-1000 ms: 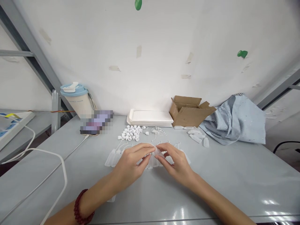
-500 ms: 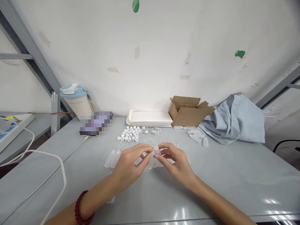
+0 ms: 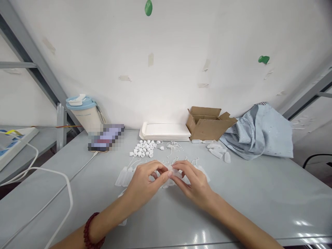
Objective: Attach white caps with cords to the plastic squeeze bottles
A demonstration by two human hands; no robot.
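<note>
Between my hands is a small translucent plastic bottle, its neck end mostly covered by fingertips. My right hand grips its body between thumb and fingers. My left hand is pinched closed at the neck end, and the thumbs nearly touch. Behind and below lie several flat translucent bottles with thin white tubes sticking out, partly hidden by my hands. Farther back is a pile of white caps. Loose thin white tubes lie to the right of the caps.
Along the wall stand a stack of white trays, an open cardboard box and a bunched light-blue cloth. Several loose bottles lie before the box. At left are a tumbler, a charging phone and its cable.
The bottle has tipped from showing its neck upward to lying more sideways, pointing left. My left fingertips have closed in on its neck end, and my hands are closer together.
</note>
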